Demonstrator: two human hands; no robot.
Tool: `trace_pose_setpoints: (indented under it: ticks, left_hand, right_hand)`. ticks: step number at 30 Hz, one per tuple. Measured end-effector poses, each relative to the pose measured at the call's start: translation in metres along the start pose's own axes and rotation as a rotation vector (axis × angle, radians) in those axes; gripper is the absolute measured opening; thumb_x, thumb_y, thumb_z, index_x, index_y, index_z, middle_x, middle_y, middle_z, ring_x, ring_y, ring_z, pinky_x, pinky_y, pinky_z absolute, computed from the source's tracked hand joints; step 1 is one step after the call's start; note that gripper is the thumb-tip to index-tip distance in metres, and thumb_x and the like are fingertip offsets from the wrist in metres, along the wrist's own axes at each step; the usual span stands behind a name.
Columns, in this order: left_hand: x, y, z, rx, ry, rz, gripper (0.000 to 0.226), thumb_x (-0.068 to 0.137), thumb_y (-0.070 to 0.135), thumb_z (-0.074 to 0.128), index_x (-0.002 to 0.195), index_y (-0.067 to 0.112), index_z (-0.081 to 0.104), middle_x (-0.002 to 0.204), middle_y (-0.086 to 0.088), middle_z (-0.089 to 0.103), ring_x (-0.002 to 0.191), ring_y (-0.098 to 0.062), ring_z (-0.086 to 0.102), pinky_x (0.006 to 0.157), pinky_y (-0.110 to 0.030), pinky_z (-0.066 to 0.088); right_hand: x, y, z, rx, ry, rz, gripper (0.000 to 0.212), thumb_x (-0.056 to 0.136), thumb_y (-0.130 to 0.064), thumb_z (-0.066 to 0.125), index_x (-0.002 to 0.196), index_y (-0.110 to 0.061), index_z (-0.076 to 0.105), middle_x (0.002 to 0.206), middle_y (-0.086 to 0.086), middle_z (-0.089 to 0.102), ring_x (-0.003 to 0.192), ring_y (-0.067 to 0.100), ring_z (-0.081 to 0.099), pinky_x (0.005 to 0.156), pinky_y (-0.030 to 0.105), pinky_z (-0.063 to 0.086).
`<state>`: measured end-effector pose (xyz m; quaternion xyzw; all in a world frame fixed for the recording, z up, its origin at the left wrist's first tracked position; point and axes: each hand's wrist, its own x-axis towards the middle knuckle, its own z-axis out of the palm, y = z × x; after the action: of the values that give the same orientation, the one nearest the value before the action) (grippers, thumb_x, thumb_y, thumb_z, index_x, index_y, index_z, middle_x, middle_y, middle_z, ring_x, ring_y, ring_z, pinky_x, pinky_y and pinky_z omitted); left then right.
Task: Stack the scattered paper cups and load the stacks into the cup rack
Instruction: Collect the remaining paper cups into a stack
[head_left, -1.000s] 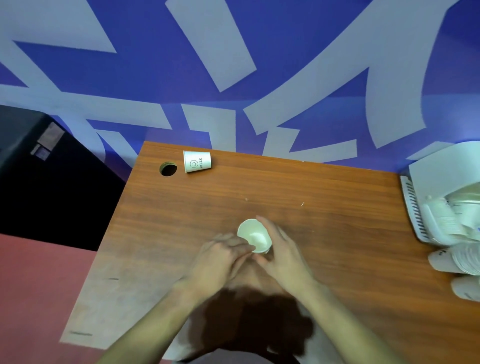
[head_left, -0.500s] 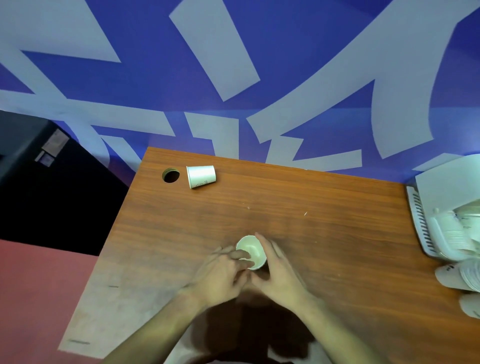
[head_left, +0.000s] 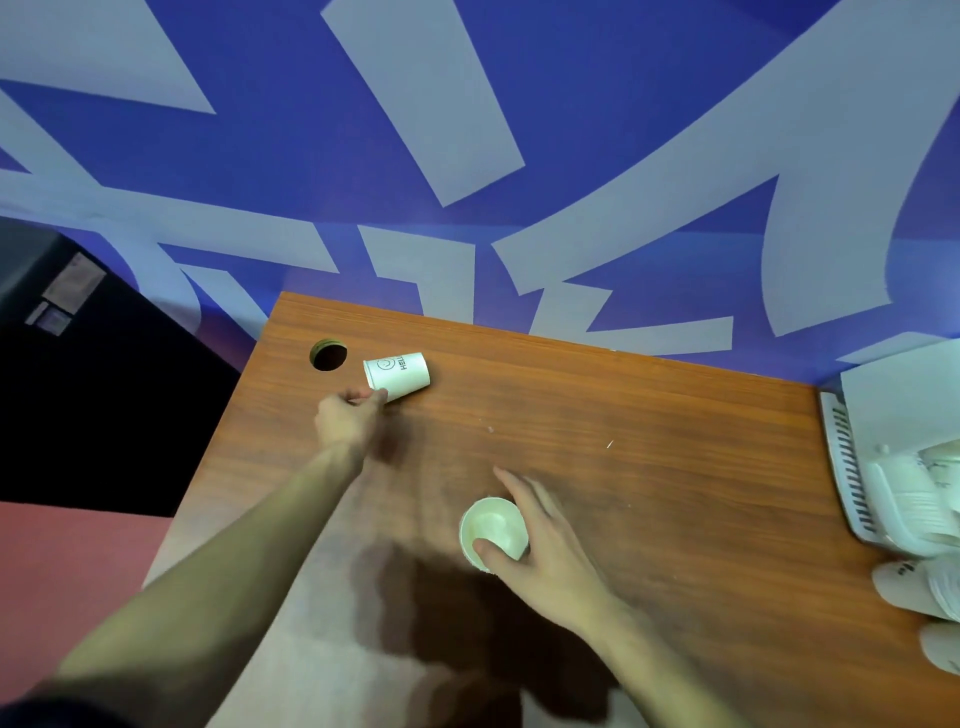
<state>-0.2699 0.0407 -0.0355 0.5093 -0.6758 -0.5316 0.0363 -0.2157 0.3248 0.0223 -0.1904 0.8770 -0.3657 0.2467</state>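
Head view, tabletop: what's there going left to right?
Round cable hole in the wooden table → left hand touching the tipped white paper cup → upright white cup stack held by right hand → white cup rack.

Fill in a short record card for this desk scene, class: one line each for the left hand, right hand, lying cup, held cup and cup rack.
left hand: fingertips at the rim of the lying cup
right hand: grips the held cup
lying cup: on its side beside the desk hole
held cup: mouth faces the camera
cup rack: right edge of the desk, holds white cups
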Motion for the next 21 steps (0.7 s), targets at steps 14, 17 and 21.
trace_pose_setpoints:
  ticks: [14,17,21]
  left_hand:
    - [0.023,-0.005,0.027,0.176,-0.022,0.057,0.033,0.089,0.039,0.067,0.107,0.011,0.07,0.101,-0.016,0.075,0.091,-0.034,0.072,0.087,-0.047,0.058]
    - [-0.007,-0.003,0.016,0.349,-0.11,0.29,0.027,0.094,0.038,0.059,0.092,0.014,0.071,0.072,-0.008,0.07,0.074,-0.036,0.068,0.072,-0.043,0.056]
    - [-0.06,0.001,-0.004,0.577,-0.165,0.61,0.029,0.1,0.037,0.057,0.079,0.017,0.057,0.05,0.003,0.049,0.06,-0.035,0.051,0.054,-0.036,0.035]
  right_hand:
    - [0.008,0.013,0.005,-0.02,-0.059,0.063,0.076,0.083,-0.053,0.062,0.151,-0.033,0.032,0.149,-0.019,0.035,0.138,0.006,0.036,0.112,0.031,0.035]
    - [0.008,0.01,0.005,0.002,-0.062,0.074,0.074,0.085,-0.053,0.062,0.149,-0.037,0.031,0.147,-0.022,0.035,0.137,0.003,0.036,0.11,0.029,0.035]
    - [0.007,0.004,0.003,-0.002,-0.042,0.066,0.072,0.087,-0.051,0.063,0.15,-0.037,0.03,0.147,-0.022,0.035,0.137,0.003,0.034,0.109,0.025,0.031]
